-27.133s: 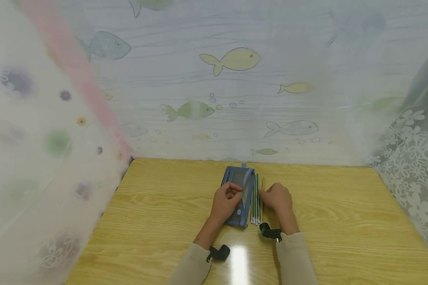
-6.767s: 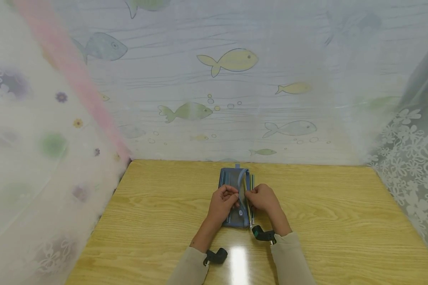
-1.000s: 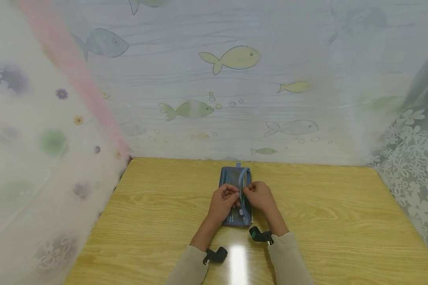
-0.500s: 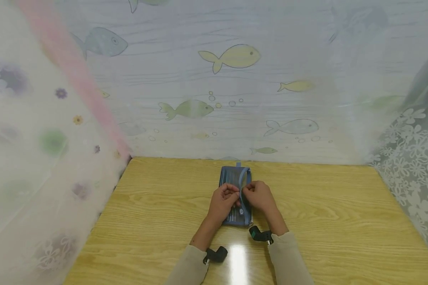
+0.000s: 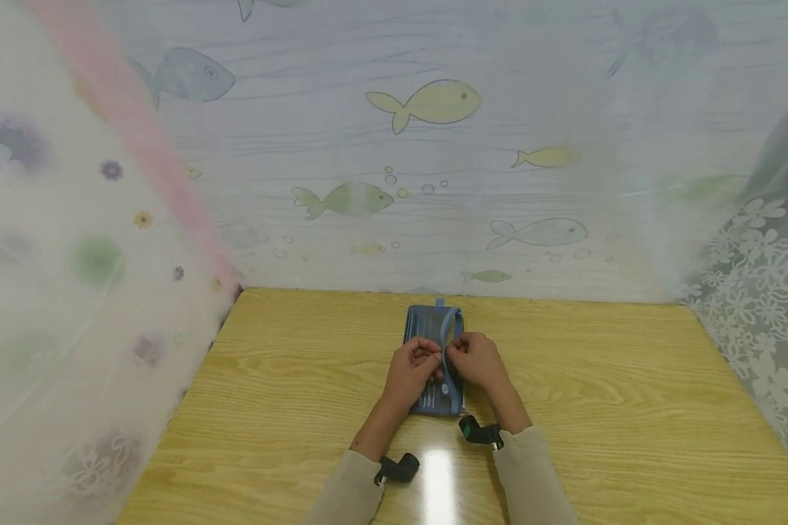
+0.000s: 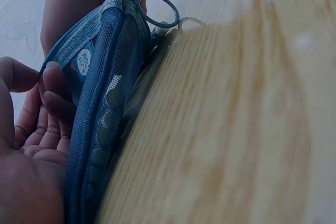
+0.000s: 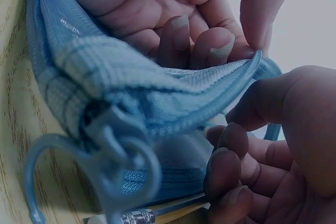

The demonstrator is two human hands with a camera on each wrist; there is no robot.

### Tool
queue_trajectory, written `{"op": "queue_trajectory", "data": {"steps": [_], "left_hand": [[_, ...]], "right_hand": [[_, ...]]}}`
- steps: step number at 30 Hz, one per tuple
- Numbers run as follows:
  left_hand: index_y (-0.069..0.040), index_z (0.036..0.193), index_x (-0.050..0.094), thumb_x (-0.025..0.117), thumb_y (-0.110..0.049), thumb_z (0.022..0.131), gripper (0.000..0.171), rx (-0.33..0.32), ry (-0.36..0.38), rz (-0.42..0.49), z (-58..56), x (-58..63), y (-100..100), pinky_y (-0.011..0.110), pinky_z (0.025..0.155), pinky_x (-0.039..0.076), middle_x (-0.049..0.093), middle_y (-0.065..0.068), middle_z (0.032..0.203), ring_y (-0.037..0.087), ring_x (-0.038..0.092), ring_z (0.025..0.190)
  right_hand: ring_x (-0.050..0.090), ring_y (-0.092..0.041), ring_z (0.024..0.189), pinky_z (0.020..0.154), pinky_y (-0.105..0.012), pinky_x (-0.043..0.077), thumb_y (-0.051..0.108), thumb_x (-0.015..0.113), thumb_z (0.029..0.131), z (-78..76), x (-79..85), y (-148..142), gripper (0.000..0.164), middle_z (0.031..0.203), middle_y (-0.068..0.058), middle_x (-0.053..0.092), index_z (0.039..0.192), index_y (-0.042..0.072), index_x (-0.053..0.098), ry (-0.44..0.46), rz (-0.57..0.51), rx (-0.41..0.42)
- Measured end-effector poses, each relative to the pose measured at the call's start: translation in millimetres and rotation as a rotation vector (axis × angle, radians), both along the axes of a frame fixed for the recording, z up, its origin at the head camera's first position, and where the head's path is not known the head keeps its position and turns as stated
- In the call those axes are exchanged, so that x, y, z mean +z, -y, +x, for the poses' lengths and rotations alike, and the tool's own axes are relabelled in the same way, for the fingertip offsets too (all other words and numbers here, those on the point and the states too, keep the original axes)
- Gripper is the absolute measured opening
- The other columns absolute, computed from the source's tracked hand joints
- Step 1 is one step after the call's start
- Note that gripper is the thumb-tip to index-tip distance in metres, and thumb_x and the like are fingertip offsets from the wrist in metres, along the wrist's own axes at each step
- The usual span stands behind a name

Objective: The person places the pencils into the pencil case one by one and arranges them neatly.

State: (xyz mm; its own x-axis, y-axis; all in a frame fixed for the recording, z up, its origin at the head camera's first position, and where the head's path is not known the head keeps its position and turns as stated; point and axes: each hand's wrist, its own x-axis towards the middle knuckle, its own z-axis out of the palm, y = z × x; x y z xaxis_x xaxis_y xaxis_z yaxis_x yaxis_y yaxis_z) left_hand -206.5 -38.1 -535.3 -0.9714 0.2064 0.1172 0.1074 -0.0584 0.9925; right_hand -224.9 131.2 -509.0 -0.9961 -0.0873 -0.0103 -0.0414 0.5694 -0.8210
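A blue mesh pencil case (image 5: pixel 423 321) lies on the table with its zip side to the right, several pencils showing through the mesh. My left hand (image 5: pixel 410 372) rests over it and pinches the left edge of the zip opening, lifted up in both wrist views. Facing it, my right hand (image 5: pixel 482 361) has curled fingers at the opening's other edge, which it seems to pinch; the fingertips partly hide the contact. The zip pull ring (image 7: pixel 79 177) hangs at the near end. A pencil (image 7: pixel 178 211) with a metal ferrule lies along the case's right side, below my right fingers.
The case lies on a wood-grain table (image 5: pixel 289 364) in front of a fish-patterned curtain (image 5: pixel 394 182). A flowered sheet (image 5: pixel 105 313) hangs at the left. Black wrist cameras (image 5: pixel 403 468) sit near both sleeves.
Earlier, several pencils lay right of the case and my right hand held one at the opening; now only one shows there. Over the last second both hands stay almost still.
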Motion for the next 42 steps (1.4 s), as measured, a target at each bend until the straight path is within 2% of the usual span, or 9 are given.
{"op": "queue_trajectory", "data": {"steps": [7,22,29,32,37,42], "left_hand": [[0.005,0.111,0.064,0.063,-0.004,0.103,0.012,-0.006,0.005,0.001,1.4,0.9,1,0.023,0.063,0.051,0.065,0.008,0.086,0.014,0.064,0.067],[0.009,0.109,0.063,0.063,-0.001,0.101,0.013,0.015,0.000,0.039,0.2,1.6,-1,0.023,0.061,0.051,0.064,0.004,0.081,0.011,0.064,0.064],[0.008,0.108,0.064,0.063,0.000,0.101,0.012,0.038,0.017,0.026,-0.5,3.2,0,0.023,0.062,0.051,0.064,0.003,0.077,0.012,0.064,0.065],[0.009,0.108,0.064,0.063,-0.001,0.101,0.012,0.038,0.010,0.033,-1.9,2.4,1,0.024,0.061,0.050,0.064,0.004,0.077,0.013,0.064,0.065],[0.009,0.109,0.064,0.063,-0.002,0.102,0.013,0.030,0.001,0.029,-3.7,-0.5,0,0.024,0.062,0.051,0.065,0.003,0.078,0.012,0.064,0.066],[0.008,0.110,0.064,0.063,-0.002,0.102,0.013,0.023,0.012,0.028,-1.8,0.1,1,0.024,0.062,0.051,0.065,0.004,0.079,0.014,0.064,0.067]], "right_hand": [[0.051,-0.015,0.057,0.056,-0.030,0.043,0.008,0.062,0.095,1.0,0.7,2,0.015,0.067,-0.002,0.060,0.088,0.000,0.072,-0.041,0.025,0.025],[0.053,-0.014,0.059,0.057,-0.030,0.045,0.007,0.062,0.094,0.0,0.7,2,0.014,0.070,-0.003,0.062,0.089,0.000,0.073,-0.060,0.012,0.044],[0.054,-0.014,0.060,0.058,-0.030,0.046,0.009,0.062,0.094,-1.2,2.1,1,0.014,0.071,-0.003,0.063,0.090,0.002,0.074,-0.070,0.032,0.040],[0.055,-0.016,0.061,0.060,-0.032,0.047,0.011,0.062,0.096,-0.1,6.4,-3,0.015,0.074,-0.005,0.065,0.092,0.001,0.074,-0.068,0.033,0.023],[0.061,-0.019,0.068,0.063,-0.034,0.050,0.014,0.063,0.097,1.5,9.5,-15,0.018,0.083,-0.009,0.071,0.098,0.000,0.074,-0.042,0.040,-0.058],[0.064,-0.021,0.071,0.065,-0.034,0.052,0.016,0.065,0.094,3.1,7.5,-23,0.017,0.084,-0.009,0.072,0.094,0.001,0.074,-0.015,0.045,-0.115]]}}
